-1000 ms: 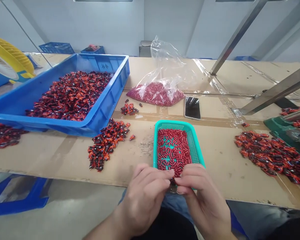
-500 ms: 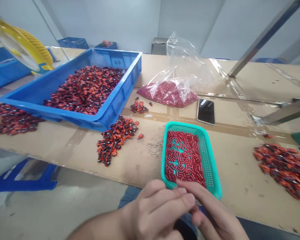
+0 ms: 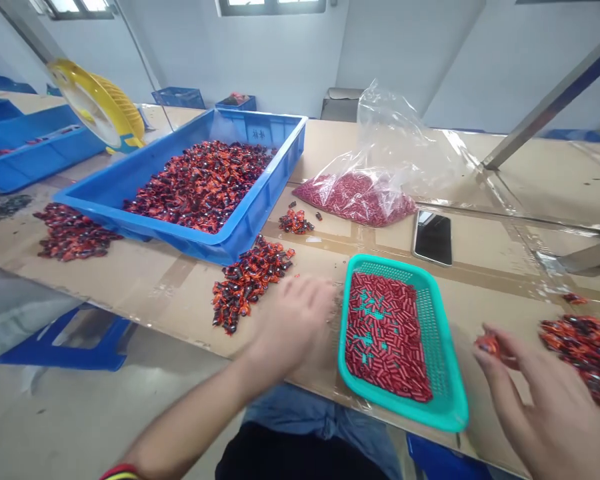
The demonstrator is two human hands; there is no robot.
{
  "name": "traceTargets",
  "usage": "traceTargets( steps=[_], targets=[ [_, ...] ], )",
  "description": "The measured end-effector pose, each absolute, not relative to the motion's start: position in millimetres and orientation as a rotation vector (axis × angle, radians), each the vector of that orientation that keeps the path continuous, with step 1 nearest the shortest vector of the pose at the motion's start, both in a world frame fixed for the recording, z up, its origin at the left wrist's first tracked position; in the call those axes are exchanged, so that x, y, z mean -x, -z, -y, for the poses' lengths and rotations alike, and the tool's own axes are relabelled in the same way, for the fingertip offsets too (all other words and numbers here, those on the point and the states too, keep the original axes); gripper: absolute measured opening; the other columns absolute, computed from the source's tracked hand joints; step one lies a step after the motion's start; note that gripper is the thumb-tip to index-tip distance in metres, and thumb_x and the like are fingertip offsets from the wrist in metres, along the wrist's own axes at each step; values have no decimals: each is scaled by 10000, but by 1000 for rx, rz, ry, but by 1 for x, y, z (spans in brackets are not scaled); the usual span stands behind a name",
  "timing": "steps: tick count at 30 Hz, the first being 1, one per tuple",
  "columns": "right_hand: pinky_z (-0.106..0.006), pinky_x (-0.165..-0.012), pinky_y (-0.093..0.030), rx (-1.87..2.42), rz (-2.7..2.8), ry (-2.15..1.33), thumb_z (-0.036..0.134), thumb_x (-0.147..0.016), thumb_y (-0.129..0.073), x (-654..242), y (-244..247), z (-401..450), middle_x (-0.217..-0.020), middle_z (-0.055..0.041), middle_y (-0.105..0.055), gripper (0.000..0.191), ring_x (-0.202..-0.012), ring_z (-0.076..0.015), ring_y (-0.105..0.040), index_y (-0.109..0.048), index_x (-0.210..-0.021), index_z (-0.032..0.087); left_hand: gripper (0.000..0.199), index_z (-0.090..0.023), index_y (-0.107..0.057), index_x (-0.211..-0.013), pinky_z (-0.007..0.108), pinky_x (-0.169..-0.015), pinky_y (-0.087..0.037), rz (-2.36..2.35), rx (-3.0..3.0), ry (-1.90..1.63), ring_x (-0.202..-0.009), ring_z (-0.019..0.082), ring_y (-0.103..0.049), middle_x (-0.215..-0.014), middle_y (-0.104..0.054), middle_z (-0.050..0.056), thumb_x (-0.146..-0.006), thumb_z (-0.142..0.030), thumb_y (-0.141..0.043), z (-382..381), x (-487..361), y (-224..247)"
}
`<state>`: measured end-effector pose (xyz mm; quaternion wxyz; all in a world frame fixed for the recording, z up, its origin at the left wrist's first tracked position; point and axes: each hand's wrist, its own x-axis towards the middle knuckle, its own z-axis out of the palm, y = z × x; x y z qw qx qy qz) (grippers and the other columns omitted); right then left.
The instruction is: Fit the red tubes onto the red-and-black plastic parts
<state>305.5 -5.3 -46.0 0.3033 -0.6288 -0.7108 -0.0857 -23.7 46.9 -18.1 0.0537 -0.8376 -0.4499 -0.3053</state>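
My right hand [image 3: 545, 393] is at the right of the table, beside a heap of small orange-and-black pieces [image 3: 585, 353]. Its thumb and fingers pinch one orange piece [image 3: 489, 345]. My left hand [image 3: 293, 327] is blurred, with fingers curled, and rests just left of a teal plastic basket [image 3: 443, 347]. Whether it holds anything is hidden. The basket is full of short red tubes [image 3: 385, 337]. Another heap of the orange-and-black pieces [image 3: 247, 290] lies just beyond my left hand.
A blue crate [image 3: 180, 233] full of the same pieces stands at the far left of the cardboard-topped table [image 3: 180, 287]. A plastic bag of red tubes [image 3: 357, 199] and a phone [image 3: 433, 237] lie behind the basket. A yellow fan [image 3: 95, 103] stands back left.
My hands were together at the basket's near end and have moved apart, left to its left side, right out to the right with an orange piece. The view has swung left.
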Motion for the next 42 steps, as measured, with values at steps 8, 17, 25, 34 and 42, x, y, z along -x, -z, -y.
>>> traceTargets(
  steps=[8,17,25,34,42],
  targets=[
    [-593,-802,-471,1779,1888,610,542,-1082,-340,-357,55,-31,-970,-264,-655,611,-925,-401,-616,-732,-1109,74,254,-188,-687,-904,472,-889,-473,1653,2644,922,-913,303,-663,-898,-742,133,-927,-57,-470,-100,59,42],
    [-359,-837,-531,1369,2483,95,79,-1040,-519,-235,19,-24,-1086,-92,-730,294,-996,-230,-640,-695,-1249,190,107,-205,-703,-1066,267,-808,-659,1673,2941,1830,-916,179,-774,-1097,-775,72,-1026,-279,-636,-56,30,14],
    [-393,-744,-481,1433,2457,-5,60,-1020,-528,-236,34,-37,-872,-99,-664,221,-840,-258,-576,-696,-906,149,194,-231,-730,-935,136,-880,-627,1718,2832,2564,-984,118,-767,-1004,-791,4,-888,-47,-768,-23,15,2],
    [-328,-826,-554,1248,2132,-267,170,-1071,-558,-230,-2,-17,-1020,-49,-701,100,-960,-189,-650,-631,-1135,196,401,-277,-560,-1068,231,-907,-636,1474,2838,2579,-1060,133,-740,-1118,-765,-36,-899,72,-665,-3,4,1],
    [-293,-873,-552,954,2011,-415,119,-1023,-630,-198,-44,14,-921,-46,-679,77,-917,-164,-628,-684,-1044,171,336,-223,-487,-976,319,-960,-471,1211,2895,2083,-993,118,-756,-1138,-789,-16,-914,63,-652,0,1,-6]
  ],
)
